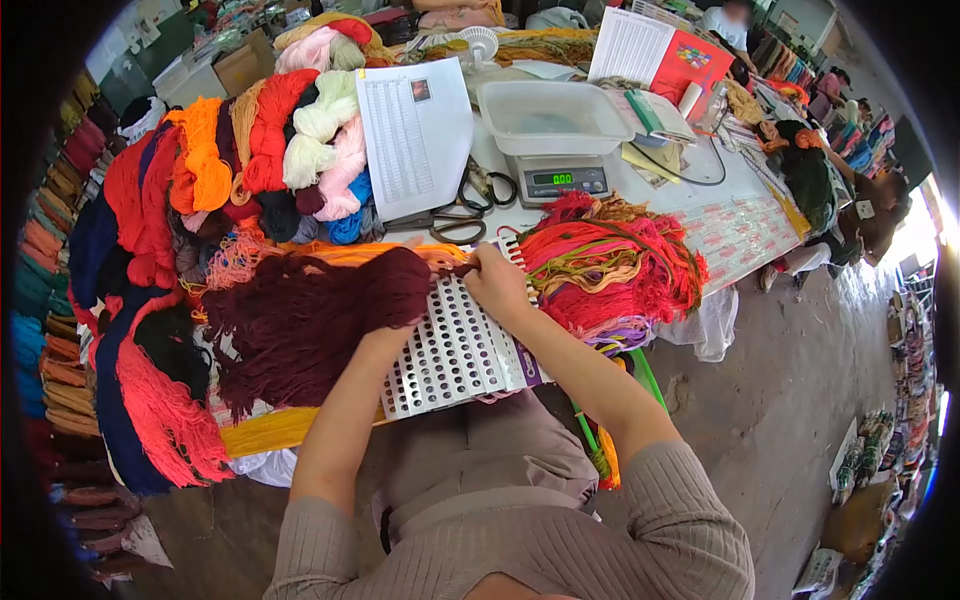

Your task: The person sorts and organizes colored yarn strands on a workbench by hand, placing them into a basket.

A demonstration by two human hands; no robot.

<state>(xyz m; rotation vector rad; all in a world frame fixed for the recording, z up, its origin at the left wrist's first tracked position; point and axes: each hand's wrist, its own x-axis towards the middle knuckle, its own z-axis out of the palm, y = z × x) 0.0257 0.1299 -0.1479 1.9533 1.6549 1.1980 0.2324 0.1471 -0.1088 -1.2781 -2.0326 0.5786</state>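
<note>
A thick bundle of dark maroon yarn [310, 320] lies across the left part of the table. My left hand [405, 325] is under its right end, mostly covered by the strands, so its fingers are hidden. My right hand [497, 284] is closed at the upper edge of a white board with rows of round holes [455, 350], pinching a thin maroon strand [458, 270]. Orange yarn [350, 253] runs behind the bundle. Right of the board lies a pile of red, pink and olive yarn [610, 265].
Behind my hands are scissors [460, 222], a printed sheet [415, 135] and a scale [562, 180] bearing a clear plastic tub [550, 118]. Colourful skeins [265, 130] are heaped at the left. People [870, 215] are at the far right.
</note>
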